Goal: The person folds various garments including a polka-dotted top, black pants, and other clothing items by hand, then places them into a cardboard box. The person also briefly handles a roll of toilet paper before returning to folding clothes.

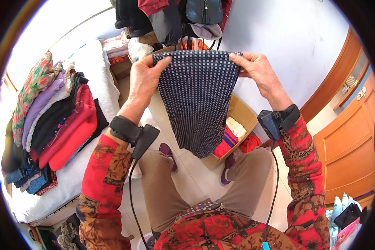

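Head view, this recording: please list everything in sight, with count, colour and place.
checked garment: 1, dark and white, stretched between both hands
cardboard box: 1, tan, on the floor ahead
clothes in the box: several, mostly red, inside it
bed: 1, white cover, left
clothes pile: 1, mixed colours, on the bed
hanging clothes: several, dark and red, top
bag: 1, dark, top
door: 1, orange-brown, right
clothes heap: 1, blue, black and pink, lower right
small items near the rim: too unclear to count
shoes: 2, purple, on the feet
trousers: 1 pair, brown, legs
wrist devices: 2, dark, one per wrist
left hand: 1, bare, gripping the garment's top left corner
right hand: 1, bare, gripping the top right corner
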`<action>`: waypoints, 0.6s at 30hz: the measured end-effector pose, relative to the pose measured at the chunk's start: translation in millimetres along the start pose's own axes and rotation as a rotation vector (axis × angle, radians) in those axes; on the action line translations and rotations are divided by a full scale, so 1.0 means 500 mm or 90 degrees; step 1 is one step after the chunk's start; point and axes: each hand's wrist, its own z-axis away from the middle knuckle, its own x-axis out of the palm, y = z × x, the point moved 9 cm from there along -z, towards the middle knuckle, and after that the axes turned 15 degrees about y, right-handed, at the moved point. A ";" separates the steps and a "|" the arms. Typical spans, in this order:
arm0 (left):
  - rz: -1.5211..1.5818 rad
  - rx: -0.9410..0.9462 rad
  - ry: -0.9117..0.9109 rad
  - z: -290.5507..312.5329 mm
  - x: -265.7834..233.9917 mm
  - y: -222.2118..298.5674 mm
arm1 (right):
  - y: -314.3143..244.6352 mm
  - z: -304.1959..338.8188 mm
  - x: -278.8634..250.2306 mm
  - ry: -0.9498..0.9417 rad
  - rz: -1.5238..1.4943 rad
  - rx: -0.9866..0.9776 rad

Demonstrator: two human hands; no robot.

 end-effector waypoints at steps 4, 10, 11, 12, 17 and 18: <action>-0.266 0.462 0.149 -0.026 0.005 0.124 | -0.044 -0.033 -0.030 0.043 -0.017 -0.117; -0.015 0.127 -0.037 -0.105 0.105 0.020 | 0.003 -0.133 -0.066 0.056 0.016 -0.139; -0.008 0.051 -0.031 -0.115 0.125 -0.021 | 0.030 -0.149 -0.064 0.073 0.004 -0.135; 0.003 0.001 -0.023 -0.125 0.145 -0.059 | 0.065 -0.164 -0.063 0.091 0.026 -0.119; 0.025 -0.105 -0.060 -0.179 0.240 -0.228 | 0.224 -0.242 -0.070 0.134 0.053 -0.052; 0.025 -0.131 -0.064 -0.189 0.257 -0.261 | 0.250 -0.255 -0.073 0.154 0.029 -0.057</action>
